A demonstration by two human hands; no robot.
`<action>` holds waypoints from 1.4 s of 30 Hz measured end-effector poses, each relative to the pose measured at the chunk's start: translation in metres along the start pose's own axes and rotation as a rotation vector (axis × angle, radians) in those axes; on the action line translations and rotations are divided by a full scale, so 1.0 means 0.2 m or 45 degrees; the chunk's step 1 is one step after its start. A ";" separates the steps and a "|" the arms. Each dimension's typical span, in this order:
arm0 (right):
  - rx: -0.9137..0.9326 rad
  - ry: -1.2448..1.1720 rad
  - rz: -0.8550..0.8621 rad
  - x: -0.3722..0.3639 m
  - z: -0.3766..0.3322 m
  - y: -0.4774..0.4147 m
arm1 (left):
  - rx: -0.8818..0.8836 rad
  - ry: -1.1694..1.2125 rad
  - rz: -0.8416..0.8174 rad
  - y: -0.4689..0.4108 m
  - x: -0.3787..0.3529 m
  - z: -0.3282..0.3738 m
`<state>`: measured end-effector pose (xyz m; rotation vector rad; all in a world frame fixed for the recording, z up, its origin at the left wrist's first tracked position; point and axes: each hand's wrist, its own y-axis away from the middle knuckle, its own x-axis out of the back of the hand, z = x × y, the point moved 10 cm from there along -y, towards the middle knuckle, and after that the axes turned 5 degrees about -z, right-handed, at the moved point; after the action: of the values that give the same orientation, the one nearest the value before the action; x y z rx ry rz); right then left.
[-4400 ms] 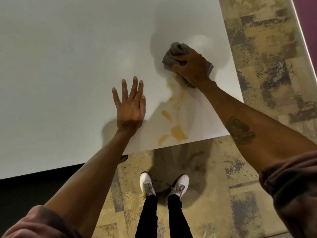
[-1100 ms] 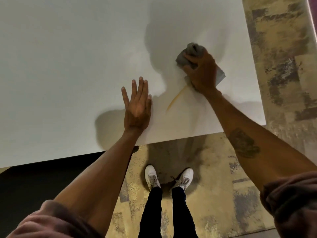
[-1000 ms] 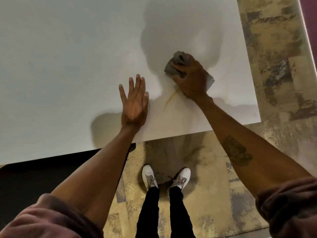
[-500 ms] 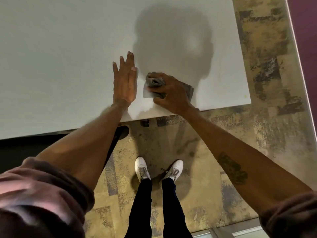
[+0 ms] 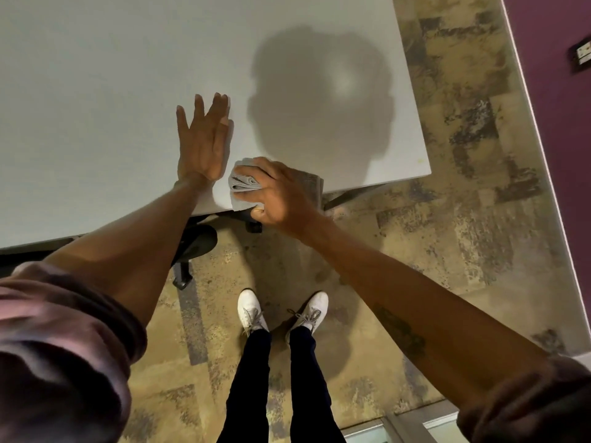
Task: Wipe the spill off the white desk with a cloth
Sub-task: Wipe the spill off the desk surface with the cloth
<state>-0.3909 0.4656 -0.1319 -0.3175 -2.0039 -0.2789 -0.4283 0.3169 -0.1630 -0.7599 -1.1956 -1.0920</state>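
Note:
The white desk [image 5: 112, 91] fills the upper left of the head view. My right hand [image 5: 281, 196] grips a folded grey cloth [image 5: 241, 187] right at the desk's near edge, with the thumb curled under the edge. Flat on the desk just left of the cloth lies my left hand [image 5: 203, 143], fingers spread and holding nothing. No yellow spill shows on the desk surface around the cloth. A shadow of my head falls on the desk beyond the hands.
A black chair base [image 5: 195, 247] sits under the desk's near edge by my left forearm. Patterned tan carpet [image 5: 447, 219] surrounds the desk. My white shoes [image 5: 252, 311] stand close to the edge. A purple wall [image 5: 559, 123] with a socket plate [image 5: 580, 57] runs at right.
My right hand has dragged the cloth toward me, from the middle of the desk to its near edge. The yellow streaks are gone from view. My left hand stays flat.

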 end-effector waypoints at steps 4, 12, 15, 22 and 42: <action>0.106 0.063 -0.002 0.06 0.01 0.03 | 0.018 0.144 -0.077 0.00 -0.01 0.01; -0.006 -0.049 -0.024 0.21 0.33 0.28 | 0.064 -0.074 -0.082 0.00 -0.01 0.01; -0.025 0.106 -0.050 0.28 0.49 0.39 | 0.054 -0.014 -0.071 -0.01 -0.01 0.02; -0.152 0.124 -0.055 0.41 0.84 0.57 | 0.051 0.003 -0.072 -0.01 -0.03 0.00; -1.320 -0.464 0.834 0.71 1.11 0.83 | 0.092 0.102 -0.101 0.00 0.02 0.05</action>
<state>-0.5810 0.7086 -0.0920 -1.7262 -1.8067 -0.8627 -0.4313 0.3251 -0.1571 -0.6120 -1.1989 -1.1284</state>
